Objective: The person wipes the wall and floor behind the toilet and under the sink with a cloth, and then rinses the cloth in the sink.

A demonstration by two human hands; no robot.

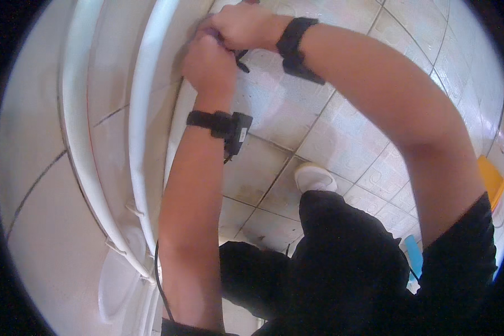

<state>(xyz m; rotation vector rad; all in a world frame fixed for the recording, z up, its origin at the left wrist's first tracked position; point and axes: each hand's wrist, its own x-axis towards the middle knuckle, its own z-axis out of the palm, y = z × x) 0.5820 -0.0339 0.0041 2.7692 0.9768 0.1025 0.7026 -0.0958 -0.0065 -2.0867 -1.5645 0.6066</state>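
A small dark object (242, 59), too hidden to identify, sits between two bare hands at the far top of the view, right against the curved rim of a white fixture (145, 112). The left hand (210, 64) is curled into a closed grip beside it, and the right hand (243, 25) folds over from above, fingers bent shut around the same spot; how much of the object each grip has hold of cannot be told. Both wrists wear black bands, the left one (227, 126) carrying a small boxy unit. The forearms cross much of the view. Below lies a pale tiled floor (330, 129), with a white shoe (315, 177) and dark trousers (341, 252) near. An orange item (490, 179) shows at the right edge.
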